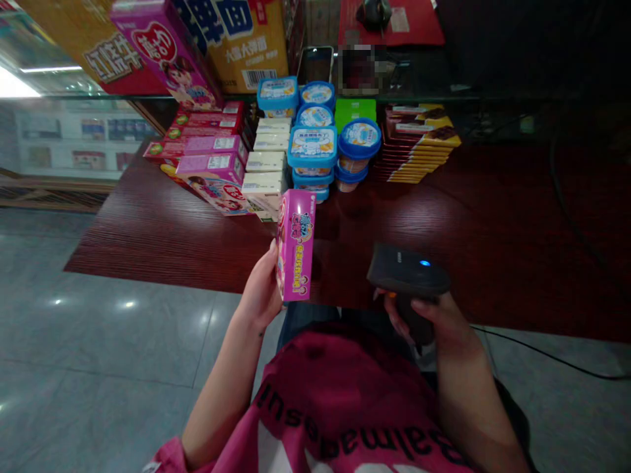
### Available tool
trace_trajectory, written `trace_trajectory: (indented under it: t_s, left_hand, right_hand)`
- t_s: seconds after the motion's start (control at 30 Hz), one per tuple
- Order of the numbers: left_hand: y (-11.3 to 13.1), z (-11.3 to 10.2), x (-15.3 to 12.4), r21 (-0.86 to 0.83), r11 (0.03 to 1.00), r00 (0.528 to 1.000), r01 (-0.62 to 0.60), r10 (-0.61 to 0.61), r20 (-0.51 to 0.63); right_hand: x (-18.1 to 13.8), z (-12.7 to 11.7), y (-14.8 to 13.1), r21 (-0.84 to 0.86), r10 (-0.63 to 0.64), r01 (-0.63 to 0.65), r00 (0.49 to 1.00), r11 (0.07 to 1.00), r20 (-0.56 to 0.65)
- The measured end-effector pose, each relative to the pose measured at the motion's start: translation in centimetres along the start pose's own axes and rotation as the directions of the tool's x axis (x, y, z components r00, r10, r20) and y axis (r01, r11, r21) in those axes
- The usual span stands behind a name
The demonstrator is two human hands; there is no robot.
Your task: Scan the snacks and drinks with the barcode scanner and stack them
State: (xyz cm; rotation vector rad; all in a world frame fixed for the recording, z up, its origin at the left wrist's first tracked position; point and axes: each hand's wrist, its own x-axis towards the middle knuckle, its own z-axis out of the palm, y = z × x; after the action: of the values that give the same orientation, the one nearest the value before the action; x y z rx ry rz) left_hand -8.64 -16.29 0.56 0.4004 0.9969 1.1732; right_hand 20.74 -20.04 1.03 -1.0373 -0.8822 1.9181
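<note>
My left hand (260, 289) is closed round a small pink box (294, 244) and holds it upright over the near edge of the dark wooden counter (162, 236). My right hand (434, 322) grips the handle of a black barcode scanner (407, 270), whose small blue light is lit. The scanner's head is level with the pink box and a short way to its right. The fingers of my left hand are mostly hidden behind the box.
Further back on the counter lie pink boxes (211, 164), cream boxes (266, 171), stacked blue-lidded tubs (315, 148), a green pack (355, 110) and a fan of chocolate bars (419, 141). Large cartons (236, 39) and a phone (315, 64) sit on glass behind. A black cable (542, 351) trails right.
</note>
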Motion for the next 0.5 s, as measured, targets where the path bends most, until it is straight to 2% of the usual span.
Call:
trace_trajectory:
  t_s: [0.1, 0.17, 0.23, 0.37, 0.5]
  left_hand:
    - [-0.3, 0.7, -0.5, -0.184, 0.981, 0.997, 0.060, -0.048, 0.068]
    - [-0.8, 1.3, -0.8, -0.298, 0.952, 0.985, 0.074, -0.024, 0.168]
    - [-1.4, 1.9, -1.1, -0.382, 0.920, 0.975, 0.083, 0.004, 0.221]
    - [-2.1, 3.0, -1.2, -0.446, 0.888, 0.979, 0.117, -0.028, 0.201]
    - [-2.1, 3.4, -0.7, -0.383, 0.919, 0.992, 0.096, -0.058, 0.111]
  right_hand:
    - [0.3, -0.3, 0.2, -0.002, -0.020, 0.020, 0.998, 1.000, 0.065]
    - [0.4, -0.4, 0.1, -0.003, -0.027, 0.027, 0.997, 1.000, 0.066]
    - [0.3, -0.2, 0.0, -0.003, -0.026, 0.026, 0.999, 1.000, 0.048]
    - [0.0, 0.2, -0.2, 0.004, -0.024, 0.024, 0.999, 1.000, 0.027]
    - [-0.1, 0.4, -0.3, 0.006, -0.018, 0.017, 1.000, 1.000, 0.025]
